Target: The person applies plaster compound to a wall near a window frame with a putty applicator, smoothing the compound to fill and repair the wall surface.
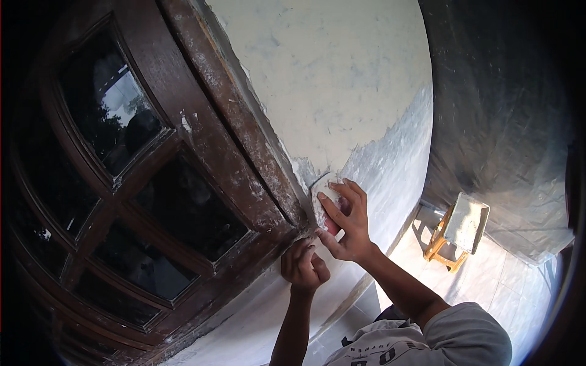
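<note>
My right hand (349, 222) grips a plaster-smeared hand trowel (322, 188), a pale flat plate with a reddish part under my fingers. Its plate lies against the wall (329, 85) at the lower corner of the brown wooden window frame (284, 210). Fresh cream plaster covers the wall above the trowel, with a ragged edge toward a greyer part on the right. Just below and left of the trowel, my left hand (304, 265) is closed with curled fingers by the frame's bottom edge. What it holds, if anything, is hidden.
Dark glass panes (189, 204) fill the window at left, its wood spotted with white. On the tiled floor (488, 287) at right stands a small wooden stool (450, 247) bearing a plaster-smeared tray (467, 222). A dark sheet (494, 122) hangs behind it.
</note>
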### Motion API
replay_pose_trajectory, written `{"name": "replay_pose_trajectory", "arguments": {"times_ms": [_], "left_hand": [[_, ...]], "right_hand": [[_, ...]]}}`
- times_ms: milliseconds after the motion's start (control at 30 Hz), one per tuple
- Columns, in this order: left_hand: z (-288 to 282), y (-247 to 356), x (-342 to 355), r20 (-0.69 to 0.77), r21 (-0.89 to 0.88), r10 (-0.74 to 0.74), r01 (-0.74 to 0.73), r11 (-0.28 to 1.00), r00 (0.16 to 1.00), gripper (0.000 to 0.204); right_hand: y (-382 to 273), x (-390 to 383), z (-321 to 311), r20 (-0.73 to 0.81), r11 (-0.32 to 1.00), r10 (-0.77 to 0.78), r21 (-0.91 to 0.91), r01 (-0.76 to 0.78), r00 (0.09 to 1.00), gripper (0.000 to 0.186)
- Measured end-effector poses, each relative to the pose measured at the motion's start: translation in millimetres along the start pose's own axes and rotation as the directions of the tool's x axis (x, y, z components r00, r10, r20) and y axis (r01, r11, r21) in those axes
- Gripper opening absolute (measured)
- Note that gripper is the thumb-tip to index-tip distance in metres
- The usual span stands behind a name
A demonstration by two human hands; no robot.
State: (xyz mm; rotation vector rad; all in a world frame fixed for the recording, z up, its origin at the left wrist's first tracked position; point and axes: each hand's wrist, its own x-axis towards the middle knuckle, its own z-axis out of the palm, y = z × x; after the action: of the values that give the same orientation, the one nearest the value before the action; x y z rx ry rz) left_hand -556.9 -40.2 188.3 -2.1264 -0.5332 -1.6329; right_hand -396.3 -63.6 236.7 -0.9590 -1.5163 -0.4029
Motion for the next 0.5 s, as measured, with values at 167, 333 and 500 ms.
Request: {"name": "replay_pose_trajectory", "arguments": {"times_ms": [167, 333, 500], "left_hand": [[0.6, 1.7, -2.2, -0.003, -0.008, -0.013, 0.013, 1.0, 1.0, 0.022], [-2.0, 1.7, -4.7, -0.009, -0.052, -0.008, 0.007, 0.999, 1.0, 0.024], [-3.3, -0.3, -8.9, -0.026, -0.063, -0.008, 0.007, 0.998, 1.0, 0.027]], "right_hand": [[-6.5, 26.5, 3.1, -0.083, 1.0, 0.001, 0.007, 0.0, 0.997, 0.061], [-14.0, -23.5, 8.8, 0.031, 0.998, 0.066, 0.016, -0.066, 0.997, 0.062], [-19.1, 31.4, 5.7, -0.149, 1.0, 0.006, 0.03, -0.002, 0.989, 0.062]]}}
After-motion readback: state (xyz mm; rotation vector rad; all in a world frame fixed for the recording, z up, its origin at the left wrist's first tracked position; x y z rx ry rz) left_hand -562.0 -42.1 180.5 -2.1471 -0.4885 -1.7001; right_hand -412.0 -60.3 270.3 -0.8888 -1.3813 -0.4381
